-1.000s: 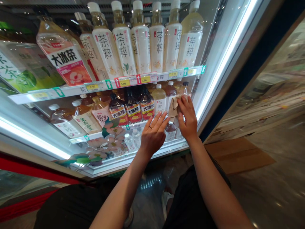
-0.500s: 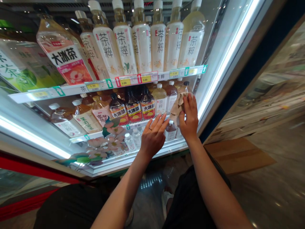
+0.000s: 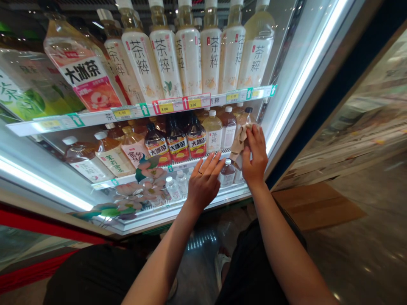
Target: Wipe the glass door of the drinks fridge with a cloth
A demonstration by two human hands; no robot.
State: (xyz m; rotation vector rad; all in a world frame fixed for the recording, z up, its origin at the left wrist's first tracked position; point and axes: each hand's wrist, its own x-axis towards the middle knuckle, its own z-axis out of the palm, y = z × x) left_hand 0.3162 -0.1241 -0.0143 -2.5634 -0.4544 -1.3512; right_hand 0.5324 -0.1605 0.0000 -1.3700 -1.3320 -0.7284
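My right hand (image 3: 255, 156) presses a beige cloth (image 3: 238, 142) against a bottle (image 3: 248, 117) at the right end of the fridge's middle shelf (image 3: 193, 162). The fingers are curled over the cloth. My left hand (image 3: 204, 180) is spread flat with fingers apart, resting at the middle shelf's front edge just left of the cloth, above a small dark bottle (image 3: 227, 173) on the lower shelf. A ring shows on one finger.
An open drinks fridge holds tall white-labelled tea bottles (image 3: 187, 55) on the top shelf and dark tea bottles (image 3: 177, 144) on the middle one. A lit door frame (image 3: 302, 72) stands at right. A flat cardboard box (image 3: 314, 203) lies on the floor.
My right hand has slid the cloth upward and slightly right along the bottle. The left hand has stayed almost in place.
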